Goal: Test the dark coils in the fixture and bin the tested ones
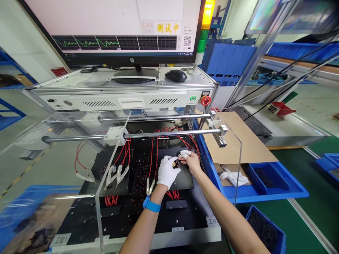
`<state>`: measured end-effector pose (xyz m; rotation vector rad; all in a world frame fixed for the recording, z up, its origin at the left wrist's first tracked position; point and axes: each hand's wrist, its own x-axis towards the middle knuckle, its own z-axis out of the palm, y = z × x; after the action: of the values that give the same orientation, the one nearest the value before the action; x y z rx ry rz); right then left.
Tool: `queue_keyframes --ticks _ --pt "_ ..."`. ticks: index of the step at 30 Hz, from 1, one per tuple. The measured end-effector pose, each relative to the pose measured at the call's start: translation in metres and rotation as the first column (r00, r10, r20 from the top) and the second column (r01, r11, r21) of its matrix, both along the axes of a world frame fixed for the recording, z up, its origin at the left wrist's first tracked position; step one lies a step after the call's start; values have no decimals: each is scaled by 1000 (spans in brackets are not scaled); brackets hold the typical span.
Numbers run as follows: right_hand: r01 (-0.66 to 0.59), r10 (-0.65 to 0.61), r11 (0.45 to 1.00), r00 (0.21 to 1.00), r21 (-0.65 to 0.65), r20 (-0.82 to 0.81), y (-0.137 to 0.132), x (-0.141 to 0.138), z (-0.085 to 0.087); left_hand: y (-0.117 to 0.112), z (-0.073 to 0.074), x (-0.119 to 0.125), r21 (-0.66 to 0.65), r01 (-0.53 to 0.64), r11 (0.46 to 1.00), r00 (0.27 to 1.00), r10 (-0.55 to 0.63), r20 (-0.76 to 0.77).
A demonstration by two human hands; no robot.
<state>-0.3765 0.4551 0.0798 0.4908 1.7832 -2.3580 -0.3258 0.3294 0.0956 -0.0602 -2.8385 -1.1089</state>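
One monitor, one mouse, two steel rails, one red emergency button, two gloved-or-bare hands.

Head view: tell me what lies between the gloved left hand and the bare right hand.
A small round part, held between left hand and right hand, shown in the head view.

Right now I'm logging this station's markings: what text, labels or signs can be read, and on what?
"测试中" on the yellow banner of the monitor.
"hp" on the monitor's lower bezel.
"工位1" on the white label at the fixture's front left.
"工位" starts the label at front right; the rest is cut off.
QR code, pink tag and small front label: too small to read.
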Motion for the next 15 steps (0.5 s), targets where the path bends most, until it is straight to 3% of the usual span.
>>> queue_keyframes --ticks 11,15 --pt "15 -16 1000 999 -10 -44 -3 2 -4 0 -1 0 25 -2 1000 1000 2 15" --pt "-23 32 995 995 96 -90 -2 1 -3 0 -2 0 30 6 1000 1000 -6 -3"
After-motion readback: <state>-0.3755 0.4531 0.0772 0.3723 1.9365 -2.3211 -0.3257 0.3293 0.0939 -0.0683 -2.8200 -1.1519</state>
